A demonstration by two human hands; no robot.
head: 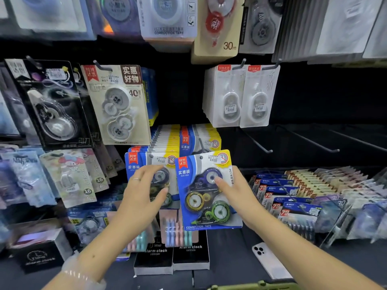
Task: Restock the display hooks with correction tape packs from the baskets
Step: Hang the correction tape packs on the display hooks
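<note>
Black pegboard [182, 95] backs the hooks. At six o'clock, a blue pack [206, 191] is pinched by the right hand [234, 191]; the left hand [144, 191] grips hung packs [150, 164], seemingly steadying them. Hanging is underway: the hole must meet its hook.

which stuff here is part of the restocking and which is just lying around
In the job: blue correction tape pack held by the right hand; hanging blue packs under the left hand; empty hooks.
Lying about: white phone; alarm clock boxes.
</note>
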